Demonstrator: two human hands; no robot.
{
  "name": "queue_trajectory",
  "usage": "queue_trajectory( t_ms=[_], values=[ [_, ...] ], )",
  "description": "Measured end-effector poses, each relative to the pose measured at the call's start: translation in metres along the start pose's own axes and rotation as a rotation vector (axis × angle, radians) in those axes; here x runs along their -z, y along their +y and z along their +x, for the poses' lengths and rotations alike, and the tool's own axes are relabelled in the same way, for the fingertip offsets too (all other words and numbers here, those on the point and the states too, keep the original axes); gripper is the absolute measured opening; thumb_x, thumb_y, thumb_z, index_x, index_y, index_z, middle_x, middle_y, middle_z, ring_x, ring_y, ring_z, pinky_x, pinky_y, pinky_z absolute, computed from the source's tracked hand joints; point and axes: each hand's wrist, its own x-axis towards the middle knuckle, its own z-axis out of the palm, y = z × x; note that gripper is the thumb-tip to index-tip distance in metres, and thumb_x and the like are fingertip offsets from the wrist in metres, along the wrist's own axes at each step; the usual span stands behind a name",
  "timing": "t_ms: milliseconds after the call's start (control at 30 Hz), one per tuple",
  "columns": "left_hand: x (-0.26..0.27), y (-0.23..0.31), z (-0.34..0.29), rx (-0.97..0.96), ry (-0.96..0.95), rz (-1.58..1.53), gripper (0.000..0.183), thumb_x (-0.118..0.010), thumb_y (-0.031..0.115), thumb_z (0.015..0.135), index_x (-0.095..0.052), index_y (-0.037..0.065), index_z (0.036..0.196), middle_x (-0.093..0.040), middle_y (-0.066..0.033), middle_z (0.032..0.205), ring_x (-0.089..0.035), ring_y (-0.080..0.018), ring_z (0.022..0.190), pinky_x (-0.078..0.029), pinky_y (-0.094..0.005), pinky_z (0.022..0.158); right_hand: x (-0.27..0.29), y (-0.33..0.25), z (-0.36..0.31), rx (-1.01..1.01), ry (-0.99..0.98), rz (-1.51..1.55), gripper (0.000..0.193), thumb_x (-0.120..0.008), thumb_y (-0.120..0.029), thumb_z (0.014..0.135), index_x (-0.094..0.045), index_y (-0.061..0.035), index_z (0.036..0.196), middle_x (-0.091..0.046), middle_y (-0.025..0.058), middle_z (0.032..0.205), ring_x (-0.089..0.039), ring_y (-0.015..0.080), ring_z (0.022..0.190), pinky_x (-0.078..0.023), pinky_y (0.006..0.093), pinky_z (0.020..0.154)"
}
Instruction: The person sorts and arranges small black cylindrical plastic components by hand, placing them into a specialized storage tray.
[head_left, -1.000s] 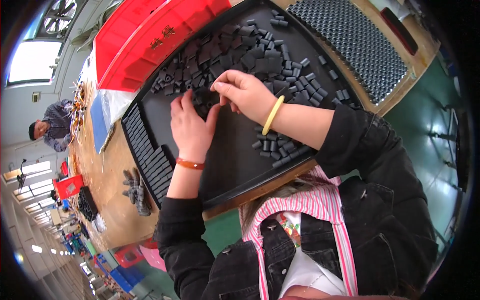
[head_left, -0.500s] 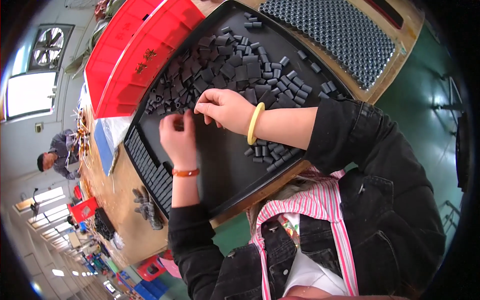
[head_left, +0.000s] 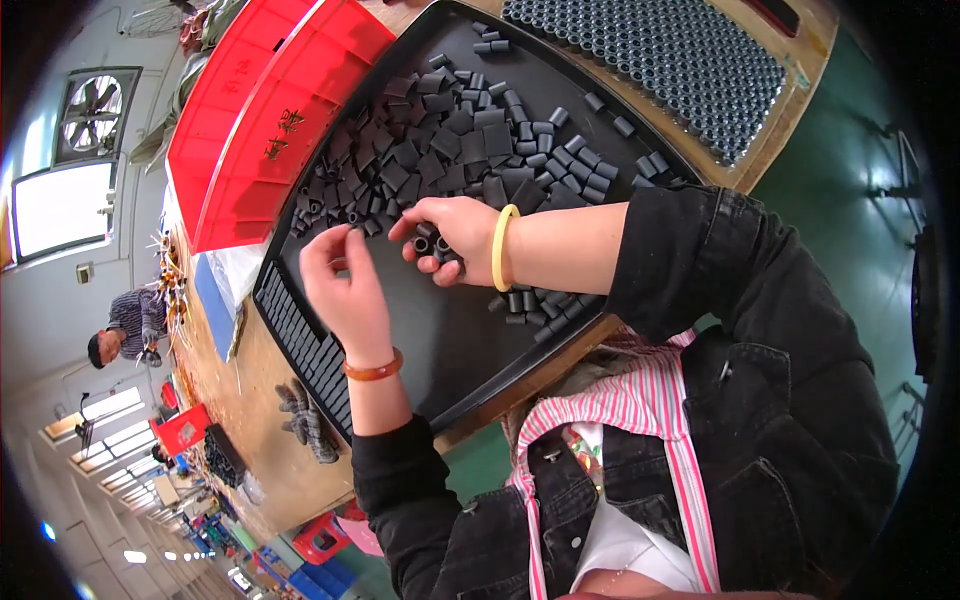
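My right hand [head_left: 462, 238], with a yellow bangle at the wrist, is cupped round several short black tubes [head_left: 424, 243], their round open ends showing. Beside it on the left is my left hand [head_left: 345, 285], a reddish-brown bangle on its wrist. Its fingers are curled in toward the thumb, and what they may pinch is too small to tell. Both hands are over a large black tray [head_left: 440, 345]. A heap of loose black tubes and flat-looking black pieces [head_left: 440, 140] lies in the tray beyond them. Black tubes in neat rows [head_left: 305, 345] line the tray's left side.
A red plastic bin [head_left: 270, 120] stands against the tray's far left edge. At the far right lies a panel of closely packed metallic rings [head_left: 670, 70]. A grey glove [head_left: 305, 420] rests on the wooden table [head_left: 265, 460]. Another person [head_left: 130, 325] sits far left.
My right hand has turned so that the black tubes in its palm now show. My left hand has drawn slightly away to the left and toward me.
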Motion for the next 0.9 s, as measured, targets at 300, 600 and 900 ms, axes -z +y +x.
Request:
queue_trajectory(
  t_ms=[300, 600, 900],
  values=[
    [-0.016, -0.042, 0.007, -0.213, -0.227, 0.535, 0.027, -0.07, 0.016, 0.079, -0.061, 0.005, 0.101, -0.057, -0.0119, 0.1, -0.058, -0.03, 0.091, -0.047, -0.0395, 0.081, 0.001, 0.003, 0.008, 0.166, 0.039, -0.197, 0.016, -0.052, -0.022, 0.096, -0.05, -0.0077, 0.103, -0.052, 0.0037, 0.082, -0.043, 0.0105, 0.059, -0.03, 0.0219, 0.043],
    [-0.021, -0.031, 0.004, -0.295, -0.13, 0.651, 0.016, -0.066, 0.013, 0.082, -0.067, 0.005, 0.096, -0.062, -0.0123, 0.09, -0.062, -0.0328, 0.082, -0.051, -0.038, 0.073, -0.004, 0.002, -0.002, 0.168, 0.064, -0.295, 0.024, -0.052, -0.03, 0.095, -0.052, -0.0056, 0.1, -0.051, 0.0037, 0.082, -0.043, 0.0106, 0.057, -0.033, 0.023, 0.044],
    [0.008, 0.012, -0.02, 0.254, -0.008, -0.257, 0.015, -0.06, 0.006, 0.091, -0.066, -0.001, 0.103, -0.065, -0.0029, 0.089, -0.059, -0.0072, 0.073, -0.048, -0.0203, 0.064, 0.001, 0.008, 0.002, 0.221, -0.047, -0.554, 0.025, -0.057, -0.035, 0.094, -0.054, -0.011, 0.098, -0.048, -0.0024, 0.072, -0.04, 0.0071, 0.055, -0.03, 0.0221, 0.046]
  ],
)
